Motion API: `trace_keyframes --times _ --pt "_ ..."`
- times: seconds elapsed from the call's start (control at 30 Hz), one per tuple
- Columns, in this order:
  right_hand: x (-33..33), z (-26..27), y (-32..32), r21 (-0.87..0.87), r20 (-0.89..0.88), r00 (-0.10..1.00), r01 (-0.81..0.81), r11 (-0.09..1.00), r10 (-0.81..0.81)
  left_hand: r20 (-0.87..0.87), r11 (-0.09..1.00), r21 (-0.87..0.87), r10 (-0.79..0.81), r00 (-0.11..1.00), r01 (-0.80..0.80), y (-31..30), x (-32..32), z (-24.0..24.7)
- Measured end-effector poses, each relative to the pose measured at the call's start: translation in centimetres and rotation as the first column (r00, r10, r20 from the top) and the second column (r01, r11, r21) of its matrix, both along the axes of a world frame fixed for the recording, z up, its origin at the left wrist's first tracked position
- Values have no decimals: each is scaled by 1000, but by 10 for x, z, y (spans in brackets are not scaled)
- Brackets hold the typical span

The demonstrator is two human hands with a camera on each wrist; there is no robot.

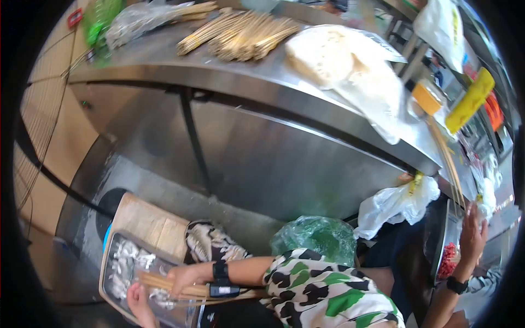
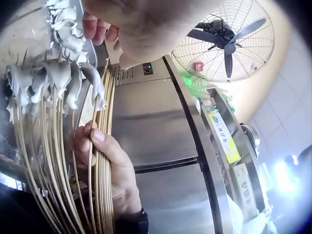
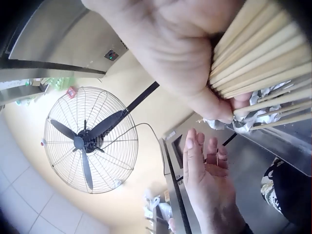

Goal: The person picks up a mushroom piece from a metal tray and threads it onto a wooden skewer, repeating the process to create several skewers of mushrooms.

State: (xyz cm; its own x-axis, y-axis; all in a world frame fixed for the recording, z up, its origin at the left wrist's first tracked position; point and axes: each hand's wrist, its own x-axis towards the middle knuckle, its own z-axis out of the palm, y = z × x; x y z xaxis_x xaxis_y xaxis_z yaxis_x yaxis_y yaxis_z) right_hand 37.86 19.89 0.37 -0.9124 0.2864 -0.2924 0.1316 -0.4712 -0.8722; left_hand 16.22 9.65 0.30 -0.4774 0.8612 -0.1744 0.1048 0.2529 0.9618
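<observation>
In the head view my right hand [image 1: 186,277], with a black band on the wrist, holds a bundle of thin wooden skewers [image 1: 156,280] over a metal tray [image 1: 178,315]. The left wrist view shows its thumb lying against one skewer that has a grey-white slippery food piece [image 2: 92,83] at the top. My left hand [image 1: 141,304] is beside the skewers' tips, fingers loosely extended and nothing held; its palm [image 3: 209,183] shows in the right wrist view. Several loaded skewers [image 2: 48,131] lean side by side in the tray, and loose grey-white pieces [image 1: 128,254] lie at its far end.
A wooden board [image 1: 156,224] lies under the tray. On the steel counter [image 1: 136,72] ahead are skewer bundles [image 1: 240,35] and a white bag [image 1: 372,82]. A green plastic bag [image 1: 314,240] is by my arm. Another person's hand [image 1: 471,235] reaches in at the right, near red pieces [image 1: 448,261].
</observation>
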Motion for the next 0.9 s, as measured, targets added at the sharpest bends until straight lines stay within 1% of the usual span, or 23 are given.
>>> trace_keyframes --times 0.03,0.07,0.1,0.13,0.17,0.2,0.23,0.27,0.3,0.33,0.4,0.43,0.53,0.63,0.73,0.77,0.87,0.9 --pt "1 -3 0 -52 -20 1000 -7 999 6 50 999 -27 36 998 -35 4 4 4" --pt "2 -11 5 -73 -63 997 -38 997 33 89 996 3 93 992 -94 4 1 -5" --pt "4 -9 8 -32 -71 997 -24 999 21 113 993 28 110 987 -114 5 12 7" --pt "4 -19 10 -79 -141 990 -42 996 30 99 998 12 60 993 -61 3 4 4" --pt "4 -16 11 -140 -158 987 -63 988 40 105 989 66 125 987 -132 2 13 10" --pt "4 -14 14 -19 -115 993 -17 1000 15 37 991 65 117 992 -119 2 15 17" --pt "0 -10 16 -110 -39 999 -21 994 16 -12 992 74 108 994 -107 -1 12 18" --pt "-2 1 14 -162 -12 999 41 986 -44 -38 993 0 120 992 -120 -3 9 18" --pt "-10 4 8 -181 -23 999 18 983 -23 -26 986 -36 161 987 -162 -12 4 21" --pt "-13 7 8 -184 -22 999 27 983 -31 1 983 -56 174 985 -174 -14 1 20" --pt "-2 12 16 -317 -20 999 26 948 -34 114 983 -124 151 982 -137 -7 1 10" --pt "0 15 14 -333 7 999 47 942 -47 142 971 -199 165 976 -135 -7 7 27" --pt "0 14 14 -320 -5 998 61 945 -66 269 989 -111 127 955 -100 -10 6 44" --pt "-1 7 13 -291 10 998 68 954 -68 160 995 -52 90 983 -83 -8 4 40" --pt "-1 14 14 -318 4 999 38 947 -38 147 984 -143 127 981 -106 0 8 30" --pt "0 17 14 -326 -21 999 20 945 -29 160 983 -146 138 978 -115 3 8 28" --pt "1 13 14 -349 -42 998 23 937 -40 237 994 -62 99 966 -86 14 11 31" --pt "2 13 14 -347 -43 998 18 938 -36 203 995 -84 74 976 -58 14 8 26"
